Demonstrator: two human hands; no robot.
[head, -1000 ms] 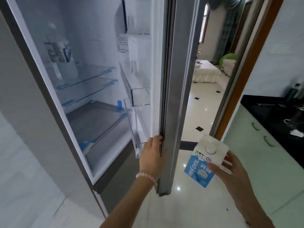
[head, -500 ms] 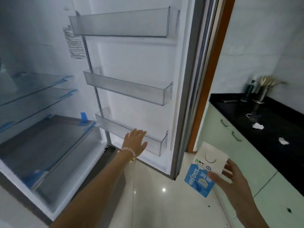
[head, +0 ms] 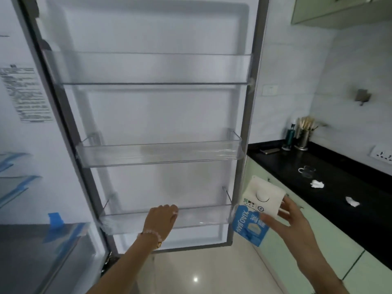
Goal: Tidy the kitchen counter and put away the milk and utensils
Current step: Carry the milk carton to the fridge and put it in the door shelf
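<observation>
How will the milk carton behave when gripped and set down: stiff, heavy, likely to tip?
The milk carton looks like boxy paperboard, so probably fairly stiff. The right hand alone holds it, so likely not heavy. Its tall shape could tip, though flat sides resist rolling.

A: Way into bottom door bin?

B: From above only. Walled in front by its own clear face; roofed higher up by middle door bin, tall gap between. Left stretch of rim taken by left hand, fingers hooked over it; right stretch open.

A: Right of fridge door?

B: Narrow gap to green cabinet fronts, filled by milk carton held in right hand; carton just beside bin's right end.

A: Counter?

B: Dotted mid-run with glass mug and crumpled tissues; bottle and utensil holder at far corner.
</observation>
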